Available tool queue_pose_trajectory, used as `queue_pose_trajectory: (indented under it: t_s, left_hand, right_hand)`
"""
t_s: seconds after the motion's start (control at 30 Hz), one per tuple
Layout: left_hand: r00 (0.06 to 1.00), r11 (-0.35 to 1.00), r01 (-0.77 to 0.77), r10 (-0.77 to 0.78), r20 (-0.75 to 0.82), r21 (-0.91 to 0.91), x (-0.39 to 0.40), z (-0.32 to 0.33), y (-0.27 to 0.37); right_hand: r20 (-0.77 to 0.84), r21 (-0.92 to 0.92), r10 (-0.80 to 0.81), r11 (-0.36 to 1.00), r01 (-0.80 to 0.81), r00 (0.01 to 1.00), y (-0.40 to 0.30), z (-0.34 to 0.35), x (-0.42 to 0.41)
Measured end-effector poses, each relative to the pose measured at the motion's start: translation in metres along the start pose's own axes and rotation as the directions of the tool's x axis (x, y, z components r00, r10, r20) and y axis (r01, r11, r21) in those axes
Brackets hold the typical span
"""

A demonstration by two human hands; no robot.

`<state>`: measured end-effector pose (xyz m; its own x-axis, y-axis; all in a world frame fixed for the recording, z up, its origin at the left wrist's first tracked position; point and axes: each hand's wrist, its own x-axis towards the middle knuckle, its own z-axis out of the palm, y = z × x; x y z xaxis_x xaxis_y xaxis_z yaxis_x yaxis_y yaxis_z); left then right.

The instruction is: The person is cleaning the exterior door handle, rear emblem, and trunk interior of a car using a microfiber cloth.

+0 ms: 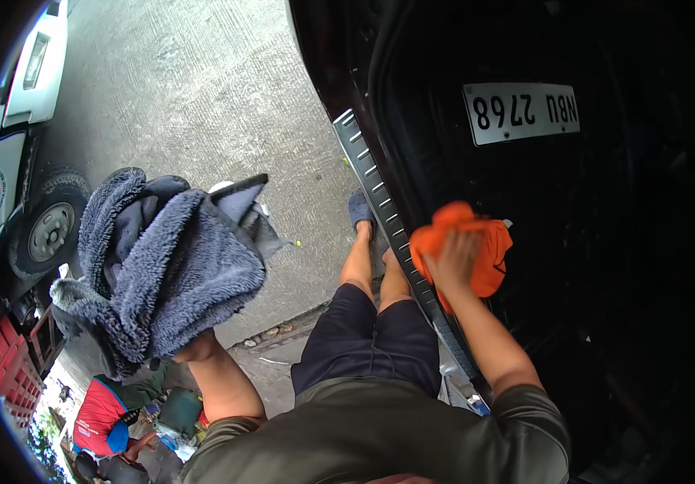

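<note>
A bundle of thick grey plush towels (190, 260) rests on my left hand (195, 348), which is mostly hidden beneath it. My right hand (457, 257) presses on a bright orange cloth (489, 257), bunched up against a glossy black car body panel (541, 199). Along the car's rear edge runs a ribbed bumper sill plate (378, 181), just left of the orange cloth. A white licence plate (523, 114) bearing writing is fixed to the black panel beyond my right hand.
Textured concrete (220, 78) lies under my feet. At the left stands a white vehicle with a wheel (51, 233); near it is a red plastic crate (15, 369). Behind me on the left a person in a red shirt (99, 417) bends beside a dark bucket (179, 411).
</note>
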<state>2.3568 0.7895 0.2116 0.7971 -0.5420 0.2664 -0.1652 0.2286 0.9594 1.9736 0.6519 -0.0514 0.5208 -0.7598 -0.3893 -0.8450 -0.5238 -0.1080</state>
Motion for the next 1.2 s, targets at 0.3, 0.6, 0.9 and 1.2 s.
queue_pose_trajectory:
  t_s: [0.3,0.6,0.9,1.2]
  left_hand:
    - [0.999,0.945,-0.015,0.025,-0.026,0.327,0.003,0.033,0.007]
    - [0.999,0.924,0.050,-0.046,-0.019,0.380,-0.006,-0.013,0.005]
    - [0.958,0.956,0.241,-0.207,-0.199,0.166,-0.048,-0.102,0.012]
    - [0.895,0.974,0.102,-0.001,-0.445,0.203,-0.097,-0.148,-0.012]
  right_hand:
    - [-0.518,0.003,-0.004,1.000,0.006,0.856,-0.108,-0.072,0.225]
    - [-0.121,-0.100,-0.111,0.990,0.099,0.987,0.079,-0.017,-0.125]
    - [-0.076,-0.124,-0.015,0.992,0.005,0.997,0.030,-0.037,-0.094]
    - [-0.265,0.509,-0.287,0.769,0.387,0.920,-0.123,-0.003,0.147]
